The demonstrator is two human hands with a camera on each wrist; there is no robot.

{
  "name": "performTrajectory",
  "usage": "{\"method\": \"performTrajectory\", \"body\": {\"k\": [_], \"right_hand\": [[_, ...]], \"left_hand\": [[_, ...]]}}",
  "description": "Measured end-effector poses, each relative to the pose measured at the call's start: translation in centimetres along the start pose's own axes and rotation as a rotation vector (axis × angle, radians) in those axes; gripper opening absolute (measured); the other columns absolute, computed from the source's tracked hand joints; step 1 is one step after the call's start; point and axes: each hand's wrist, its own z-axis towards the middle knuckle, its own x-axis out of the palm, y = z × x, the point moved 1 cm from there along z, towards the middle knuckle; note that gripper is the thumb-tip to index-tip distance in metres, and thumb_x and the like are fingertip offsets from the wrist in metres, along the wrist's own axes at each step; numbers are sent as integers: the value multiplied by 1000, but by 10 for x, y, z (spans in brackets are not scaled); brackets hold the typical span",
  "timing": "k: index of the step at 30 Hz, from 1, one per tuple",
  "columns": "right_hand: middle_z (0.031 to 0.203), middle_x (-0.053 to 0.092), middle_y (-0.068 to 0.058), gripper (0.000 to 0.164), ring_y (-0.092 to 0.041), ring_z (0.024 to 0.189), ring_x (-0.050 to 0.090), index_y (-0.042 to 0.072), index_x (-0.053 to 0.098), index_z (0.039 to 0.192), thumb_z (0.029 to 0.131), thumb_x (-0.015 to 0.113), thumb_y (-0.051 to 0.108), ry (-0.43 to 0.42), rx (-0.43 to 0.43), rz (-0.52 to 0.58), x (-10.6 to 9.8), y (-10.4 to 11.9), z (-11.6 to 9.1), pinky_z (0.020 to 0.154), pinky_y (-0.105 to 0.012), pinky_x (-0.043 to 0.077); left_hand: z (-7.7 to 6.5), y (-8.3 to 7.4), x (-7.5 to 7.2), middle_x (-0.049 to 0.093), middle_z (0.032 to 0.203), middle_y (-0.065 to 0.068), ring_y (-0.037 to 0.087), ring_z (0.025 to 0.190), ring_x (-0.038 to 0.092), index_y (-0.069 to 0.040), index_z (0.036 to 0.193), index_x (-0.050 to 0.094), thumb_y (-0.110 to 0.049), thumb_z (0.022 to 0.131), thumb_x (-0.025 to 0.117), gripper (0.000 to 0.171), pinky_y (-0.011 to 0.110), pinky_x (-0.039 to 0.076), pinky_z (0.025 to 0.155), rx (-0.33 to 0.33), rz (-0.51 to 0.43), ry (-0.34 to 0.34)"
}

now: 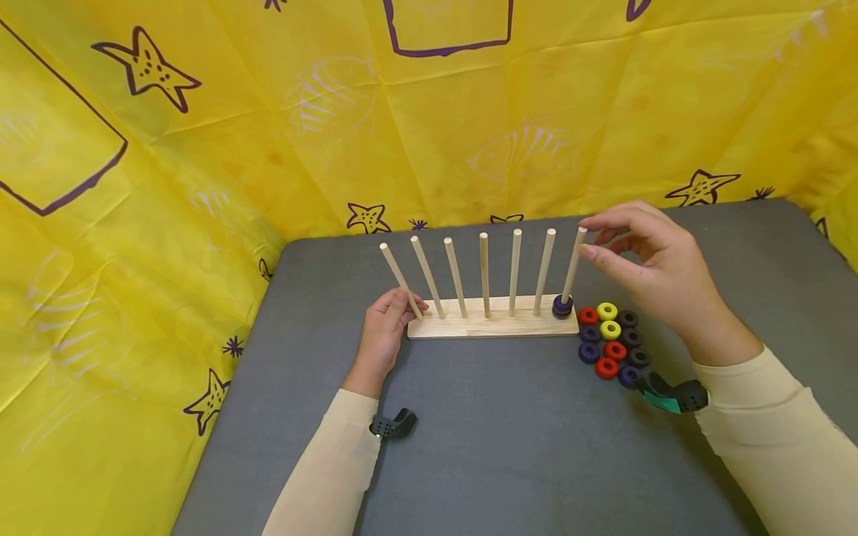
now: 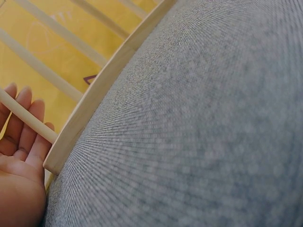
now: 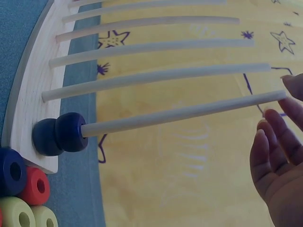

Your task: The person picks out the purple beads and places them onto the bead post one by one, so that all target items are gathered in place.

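A pale wooden base (image 1: 492, 327) carries a row of several upright pegs. Two dark blue rings (image 3: 71, 132) are stacked at the foot of the rightmost peg (image 1: 574, 264). At that peg's top is my right hand (image 1: 660, 268), thumb and fingers parted on either side of the tip and no ring between them. My left hand (image 1: 387, 327) is at the base's left end. In the left wrist view, its loosely bent fingers (image 2: 29, 125) lie behind the leftmost peg (image 2: 28, 118) without gripping it.
Loose red rings (image 1: 606, 368), yellow rings (image 1: 610, 330), blue rings (image 1: 589, 353) and black rings (image 1: 631, 339) lie grouped right of the base on the grey table (image 1: 496, 447). A yellow patterned cloth (image 1: 429, 134) hangs behind and at the sides.
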Motion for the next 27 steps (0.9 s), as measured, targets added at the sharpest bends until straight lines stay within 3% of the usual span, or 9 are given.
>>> {"method": "performTrajectory", "body": {"k": [6,11,16,20,27], "right_hand": [[117,71,-6,29,-18,99,65,-8,74,122,95,75,-17,-1,10,69,-5,-3,-3,84,-19,53],[118,72,-13,20,-22,102,66,-14,70,125,108,61,-7,18,60,299,-10,-6,-5,88,-22,53],[121,72,-20,32,-28,104,66,-18,67,127,116,49,6,12,53,542,-14,-12,-7,90,-27,52],[129,69,-22,46,-30,112,64,-18,63,133,120,42,21,56,1,696,-16,-20,-9,95,-30,51],[134,67,-23,55,-31,117,64,-20,58,137,122,38,29,99,-40,772,-20,-33,-15,99,-31,50]], "left_hand": [[1,1,-1,70,103,15,32,106,70,21,110,62,-35,115,57,57,38,56,95,2,7,3],[0,0,-1,70,103,14,33,105,69,21,110,62,-38,114,58,59,37,56,95,4,3,5],[0,0,-1,71,102,11,32,104,69,22,111,61,-40,113,59,62,37,56,95,3,5,3],[0,1,-1,70,102,12,31,104,69,22,111,61,-40,113,58,62,37,56,95,3,1,4],[1,2,-2,70,102,11,29,103,69,22,111,61,-37,114,57,59,37,56,95,9,-6,9]]}}
